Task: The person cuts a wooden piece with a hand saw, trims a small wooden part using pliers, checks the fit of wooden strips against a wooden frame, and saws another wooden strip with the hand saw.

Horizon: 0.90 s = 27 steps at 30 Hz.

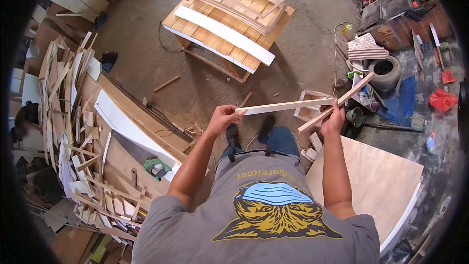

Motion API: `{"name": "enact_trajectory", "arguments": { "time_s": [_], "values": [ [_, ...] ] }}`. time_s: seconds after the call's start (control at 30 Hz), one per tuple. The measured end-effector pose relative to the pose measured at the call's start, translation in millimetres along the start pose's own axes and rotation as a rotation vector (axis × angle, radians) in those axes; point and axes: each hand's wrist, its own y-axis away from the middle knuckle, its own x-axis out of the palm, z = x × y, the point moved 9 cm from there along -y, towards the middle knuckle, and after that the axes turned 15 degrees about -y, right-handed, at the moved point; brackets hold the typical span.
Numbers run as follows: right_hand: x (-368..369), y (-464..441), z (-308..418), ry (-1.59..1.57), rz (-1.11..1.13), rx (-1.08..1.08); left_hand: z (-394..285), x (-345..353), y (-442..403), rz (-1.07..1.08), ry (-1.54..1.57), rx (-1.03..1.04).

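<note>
My left hand (226, 119) is closed on the left end of a narrow white-faced wood strip (286, 106), held roughly level in front of me. The strip's other end reaches my right hand (333, 119). That hand is closed around a bare wooden batten (354, 91), which slants up to the right and crosses the strip's end. Whether the right fingers also pinch the strip is hard to make out. Below the strip, a small wooden box frame (309, 106) rests on the floor, partly hidden by the batten.
A wooden worktable (215, 44) ahead carries frames (244, 2) and a long white board (224, 34). Offcuts (63, 117) pile up at left, near a green power tool (157, 168). At right are a plywood sheet (371, 181), a tyre (386, 73) and a cord (335, 54).
</note>
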Motion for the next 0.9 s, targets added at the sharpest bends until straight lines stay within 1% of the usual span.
{"name": "enact_trajectory", "arguments": {
  "time_s": [0.03, 0.1, 0.27, 0.4, 0.5, 0.6, 0.7, 0.8, 0.9],
  "values": [
    [1.1, -20.5, 3.2, -0.021, 0.009, 0.002, -1.6, 14.4, -12.3, 0.023, -0.023, -0.041],
    [5.1, -49.6, 12.7, -0.032, 0.012, -0.004, -2.4, 32.5, -32.5, 0.023, 0.000, -0.060],
    [7.5, -150.7, 15.7, -0.026, 0.023, 0.026, -10.9, 66.0, -97.8, -0.048, -0.026, -0.091],
    [32.2, -211.8, 33.4, -0.043, 0.028, 0.179, -23.9, 100.5, -159.1, -0.175, -0.021, -0.116],
    [34.1, -264.1, 44.4, -0.027, 0.062, 0.255, -32.7, 133.5, -202.9, -0.184, 0.026, -0.130],
    [42.9, -313.1, 50.5, 0.085, 0.076, 0.250, -44.2, 159.5, -239.0, -0.176, -0.053, -0.135],
    [69.6, -345.0, 45.4, 0.116, 0.167, 0.319, -53.9, 159.3, -257.1, -0.292, 0.067, -0.129],
    [113.6, -366.3, 21.5, 0.099, 0.287, 0.382, -52.2, 144.1, -271.2, -0.526, 0.416, -0.066],
    [168.8, -364.3, -10.1, 0.136, 0.404, 0.458, -51.7, 108.2, -292.7, -0.706, 0.847, 0.091]
  ]
}}
